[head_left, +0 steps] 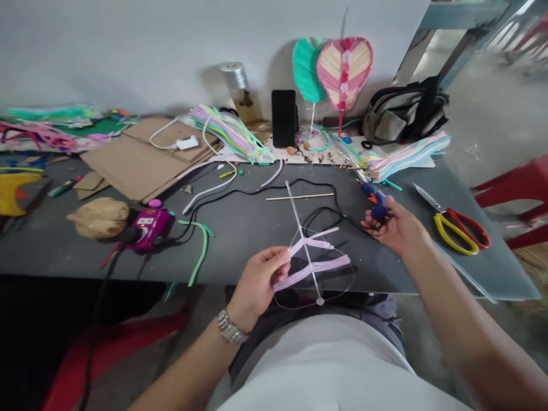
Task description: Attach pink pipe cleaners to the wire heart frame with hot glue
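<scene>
My left hand (259, 279), with a metal watch at the wrist, pinches lilac pipe cleaners (329, 264) fixed across a fan frame. The frame has a pale stick (295, 211) down its middle and a thin wire loop (354, 278) around it, held over the table's front edge. On the right, my right hand (400, 228) is closed round a small blue glue gun (377, 205), its nozzle pointing up and left. The gun stays apart from the frame. A black cord (257, 191) runs across the table.
Red-and-yellow scissors (456, 228) lie right of my right hand. A thin wooden stick (299, 197) lies behind the frame. A purple power box (152, 228) and cardboard (149, 154) are at left. Finished fans (345, 74), a phone (283, 119) and pipe cleaner bundles (406, 157) stand or lie along the back.
</scene>
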`<state>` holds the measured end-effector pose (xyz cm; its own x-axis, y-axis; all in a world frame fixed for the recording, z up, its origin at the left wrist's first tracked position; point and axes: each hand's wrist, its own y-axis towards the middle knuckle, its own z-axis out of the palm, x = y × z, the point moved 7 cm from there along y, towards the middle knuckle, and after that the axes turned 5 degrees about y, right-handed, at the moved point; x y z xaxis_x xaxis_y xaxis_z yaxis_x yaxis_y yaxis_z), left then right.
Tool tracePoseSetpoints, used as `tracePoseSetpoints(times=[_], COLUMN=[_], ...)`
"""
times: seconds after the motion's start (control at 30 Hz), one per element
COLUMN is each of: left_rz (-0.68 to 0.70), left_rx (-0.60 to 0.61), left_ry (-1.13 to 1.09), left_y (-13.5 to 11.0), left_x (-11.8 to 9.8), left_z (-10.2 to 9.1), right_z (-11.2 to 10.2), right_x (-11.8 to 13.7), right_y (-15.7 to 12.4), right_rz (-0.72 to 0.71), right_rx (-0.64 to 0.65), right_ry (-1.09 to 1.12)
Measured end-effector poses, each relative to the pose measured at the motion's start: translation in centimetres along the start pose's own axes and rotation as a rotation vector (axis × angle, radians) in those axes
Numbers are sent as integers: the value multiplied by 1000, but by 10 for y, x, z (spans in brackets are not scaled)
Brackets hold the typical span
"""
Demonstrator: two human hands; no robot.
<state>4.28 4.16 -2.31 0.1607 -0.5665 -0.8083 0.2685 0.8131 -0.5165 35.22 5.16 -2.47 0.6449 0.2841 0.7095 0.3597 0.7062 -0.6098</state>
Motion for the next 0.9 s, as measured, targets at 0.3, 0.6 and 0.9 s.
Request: tracePoseSetpoints(times=[0.3,0.6,0.9], left_rz=[-26,11,9], left_rx=[51,36,20], left_ry=[-131,-68,-39], left_y=[-1,4,6], left_x=[1,1,2], left_z=[-7,-1,-2], right_z=[8,24,46], right_x=[22,-14,-39], right_y=[-60,-105,-109], right_rz=[-515,-292,-100], right_rx=[81,420,701], right_ry=[-111,-680,-750])
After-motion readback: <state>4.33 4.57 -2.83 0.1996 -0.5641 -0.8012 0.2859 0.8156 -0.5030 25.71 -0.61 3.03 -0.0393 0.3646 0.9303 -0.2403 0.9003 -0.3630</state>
